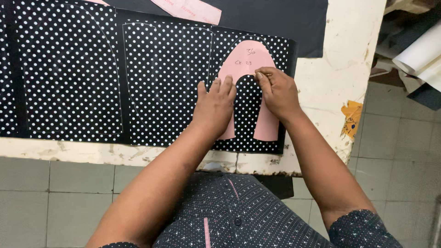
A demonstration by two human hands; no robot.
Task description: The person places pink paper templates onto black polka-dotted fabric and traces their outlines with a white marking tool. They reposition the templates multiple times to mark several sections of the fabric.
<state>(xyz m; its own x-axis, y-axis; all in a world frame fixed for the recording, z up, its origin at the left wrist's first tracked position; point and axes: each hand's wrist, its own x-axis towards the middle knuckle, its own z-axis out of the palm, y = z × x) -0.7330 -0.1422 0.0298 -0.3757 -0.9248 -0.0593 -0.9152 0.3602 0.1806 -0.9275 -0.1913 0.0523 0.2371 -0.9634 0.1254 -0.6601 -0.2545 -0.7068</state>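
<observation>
You stand at a worn, cream-painted bench (340, 41) with chipped edges, set over a floor of grey-green square tiles (55, 193). Across the bench top lies a long sheet of black fabric with white polka dots (69, 69), reaching from the far left to just right of your hands; faint outlines of curved shapes are already drawn on it at left and centre. Beyond it, at the far edge, a plain dark cloth (275, 23) lies under a pale pink strip of paper (188, 9). To the far right, off the bench, white rolls of material (420, 53) lean in a cluttered corner, and an orange scrap (351, 117) clings to the right side of the bench.

On the right end of the dotted fabric sits a pink arch-shaped paper pattern piece (248, 62), its rounded top pointing away from you and its two legs pointing toward the near edge. Your left hand (214, 106) lies flat and open, fingers spread, pressing down the left leg of the pattern piece and covering much of it. Your right hand (277, 92) rests over the right leg, its fingers pinched closed around a thin pencil-like marking tool (262, 74), only a sliver of which shows, its tip at the inner curve of the arch. Both forearms reach in from the near side, above your dark, finely patterned garment (229, 216).
</observation>
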